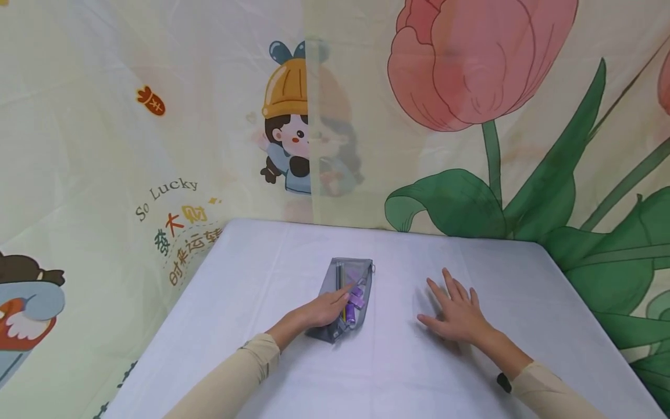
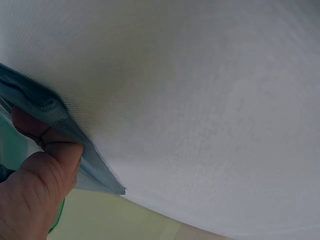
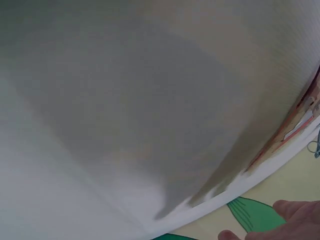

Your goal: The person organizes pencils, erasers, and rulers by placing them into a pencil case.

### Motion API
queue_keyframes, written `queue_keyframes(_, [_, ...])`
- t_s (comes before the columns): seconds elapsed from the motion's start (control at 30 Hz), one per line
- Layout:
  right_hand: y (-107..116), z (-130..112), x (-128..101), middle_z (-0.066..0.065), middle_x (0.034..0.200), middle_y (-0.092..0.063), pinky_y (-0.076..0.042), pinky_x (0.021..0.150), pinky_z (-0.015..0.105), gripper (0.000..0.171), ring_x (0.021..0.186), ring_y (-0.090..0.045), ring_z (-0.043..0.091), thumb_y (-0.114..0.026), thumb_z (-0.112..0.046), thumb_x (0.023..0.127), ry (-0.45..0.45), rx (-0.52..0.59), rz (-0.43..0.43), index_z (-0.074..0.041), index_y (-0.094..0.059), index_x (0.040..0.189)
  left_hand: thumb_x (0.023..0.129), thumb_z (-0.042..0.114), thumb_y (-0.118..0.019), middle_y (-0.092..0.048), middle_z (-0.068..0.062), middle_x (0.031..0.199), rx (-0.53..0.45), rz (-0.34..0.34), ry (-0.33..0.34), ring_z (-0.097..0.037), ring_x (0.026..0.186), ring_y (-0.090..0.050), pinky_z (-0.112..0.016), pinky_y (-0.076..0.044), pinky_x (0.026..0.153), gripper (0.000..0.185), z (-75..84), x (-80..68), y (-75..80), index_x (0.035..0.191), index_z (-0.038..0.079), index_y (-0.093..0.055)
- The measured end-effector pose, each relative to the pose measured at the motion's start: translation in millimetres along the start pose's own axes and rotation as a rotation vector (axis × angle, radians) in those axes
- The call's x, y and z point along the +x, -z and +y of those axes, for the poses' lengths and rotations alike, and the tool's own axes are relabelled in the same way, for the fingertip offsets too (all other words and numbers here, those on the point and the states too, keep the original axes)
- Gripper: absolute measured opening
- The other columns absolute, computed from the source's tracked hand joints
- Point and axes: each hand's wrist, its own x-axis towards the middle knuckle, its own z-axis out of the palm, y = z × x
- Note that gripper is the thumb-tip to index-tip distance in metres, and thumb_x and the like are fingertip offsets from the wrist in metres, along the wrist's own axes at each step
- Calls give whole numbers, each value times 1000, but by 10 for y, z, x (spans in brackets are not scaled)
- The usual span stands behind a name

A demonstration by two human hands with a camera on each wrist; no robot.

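Where printed curtains point(image 1: 157, 116) hang, white table point(image 1: 398, 372) bears mesh pouch point(image 1: 340, 279).

A makeshift recording corner, probably set up in a home, is suggested rather than a workshop or office. A table point(image 1: 262, 372) is covered with a plain white cloth and is pushed into a corner. The walls are hidden behind hung printed fabric: on the left, a pale sheet point(image 1: 131, 145) with a cartoon girl in a yellow hat and Chinese lettering is seen; on the right, a sheet point(image 1: 523, 116) with a large pink tulip and green leaves.
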Motion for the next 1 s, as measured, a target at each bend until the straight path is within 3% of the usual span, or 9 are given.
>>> queue_keyframes(0.37, [27,85,-151,28,153,-33,-35,95,76,91,129,-43,54,-71,-69,76,29,21,-51,-15,-49,145,109,36,-23,-33,-16,158,6,-1,12,-37,146,-32,-51,-25,120,52,-2,-16,10,158,17,-24])
queue_keyframes(0.57, [37,68,-163,23,127,-51,-51,85,55,83,107,-56,34,-81,-61,71,-55,125,-117,-16,-56,136,109,35,-23,-34,-17,158,9,-5,23,-38,145,-33,-52,-25,119,52,4,-29,23,158,19,-24])
queue_keyframes(0.73, [77,73,-151,16,114,-52,-49,75,39,70,94,-51,23,-87,-49,68,-69,211,-207,-14,-62,124,109,36,-23,-33,-17,159,8,-10,36,-38,145,-33,-52,-26,119,52,12,-37,29,159,21,-23])
queue_keyframes(1.0, [194,115,-79,16,112,-51,-50,79,42,67,97,-51,25,-92,-35,67,-159,278,-351,-13,-57,120,109,36,-23,-33,-17,159,4,-7,36,-37,145,-34,-52,-26,119,52,13,-18,16,158,20,-24])
